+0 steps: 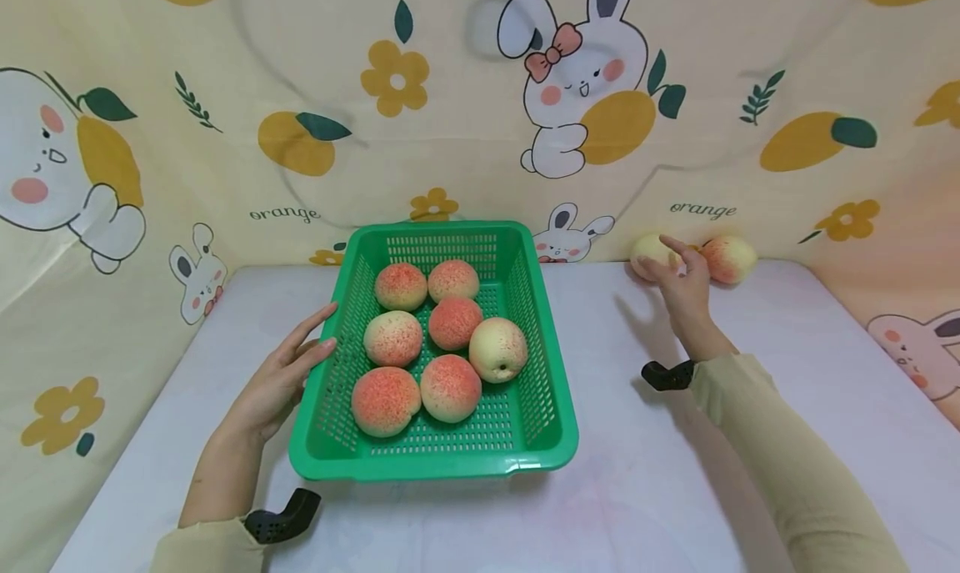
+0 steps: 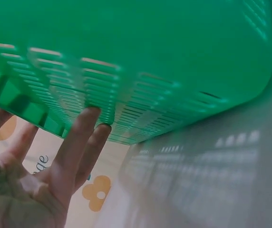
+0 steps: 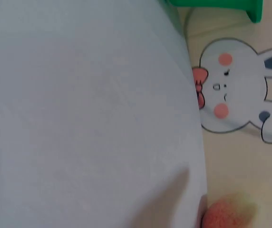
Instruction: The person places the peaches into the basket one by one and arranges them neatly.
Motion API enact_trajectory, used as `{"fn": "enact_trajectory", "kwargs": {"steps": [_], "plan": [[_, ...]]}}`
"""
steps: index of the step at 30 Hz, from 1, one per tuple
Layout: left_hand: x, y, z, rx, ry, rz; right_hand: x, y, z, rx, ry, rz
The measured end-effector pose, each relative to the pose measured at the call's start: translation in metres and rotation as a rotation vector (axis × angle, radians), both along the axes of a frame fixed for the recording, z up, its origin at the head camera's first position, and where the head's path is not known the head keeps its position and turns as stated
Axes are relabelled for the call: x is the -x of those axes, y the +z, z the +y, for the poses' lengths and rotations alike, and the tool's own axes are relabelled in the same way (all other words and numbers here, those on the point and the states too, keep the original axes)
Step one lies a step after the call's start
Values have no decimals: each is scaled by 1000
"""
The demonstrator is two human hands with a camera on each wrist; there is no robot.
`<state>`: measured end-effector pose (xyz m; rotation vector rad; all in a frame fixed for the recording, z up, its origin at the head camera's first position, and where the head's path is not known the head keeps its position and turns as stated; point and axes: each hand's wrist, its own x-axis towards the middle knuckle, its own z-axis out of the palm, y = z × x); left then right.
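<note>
A green plastic basket (image 1: 315,439) holds several red-and-cream peaches (image 1: 386,402) and a paler, yellowish one (image 1: 498,349). Against its left side rests my left hand (image 1: 273,389), with fingertips at the rim; the left wrist view has straight fingers (image 2: 72,149) touching the slotted outer wall. At the back right, my right hand (image 1: 686,294) reaches over a pale peach (image 1: 643,248) with thumb and forefinger extended and spread, partly covering it. Beside that hand lies a red-and-yellow peach (image 1: 731,258). The right wrist view catches a reddish peach (image 3: 226,213) at its lower edge.
A white-covered table (image 1: 600,490) carries everything. Behind it hangs a cream cloth (image 1: 465,156) printed with rabbits, oranges and flowers, meeting the table's back edge close to the two peaches. Each wrist wears a black camera (image 1: 667,375).
</note>
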<state>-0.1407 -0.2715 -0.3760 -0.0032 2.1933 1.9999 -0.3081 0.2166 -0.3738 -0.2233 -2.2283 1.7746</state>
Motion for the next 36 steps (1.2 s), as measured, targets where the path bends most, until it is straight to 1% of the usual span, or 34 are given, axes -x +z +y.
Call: {"fn": "enact_trajectory", "kwargs": {"steps": [2,5,12,15,19,24,29,32,36], "plan": [[0,0,0,-9,-3,1,3,0,2,-38,-18,2],[0,0,-1,-14,-6,2,7,0,4,-74,-20,-29],[-2,-2,0,-16,-7,6,17,-4,9,-76,20,-112],[-2,-2,0,-15,-3,7,21,-5,9,-82,23,-127],[-2,-2,0,-12,-2,7,27,-7,10,-100,2,-148],[-2,-2,-1,-16,-1,5,38,-10,11,-123,-35,-200],[-1,-2,-1,-27,-8,8,47,-13,13,-116,-61,-244],[-1,-2,-1,-33,-5,8,49,-14,13,-118,-68,-265],[0,-2,-1,-49,-7,6,48,-14,13,-150,-97,-265]]}}
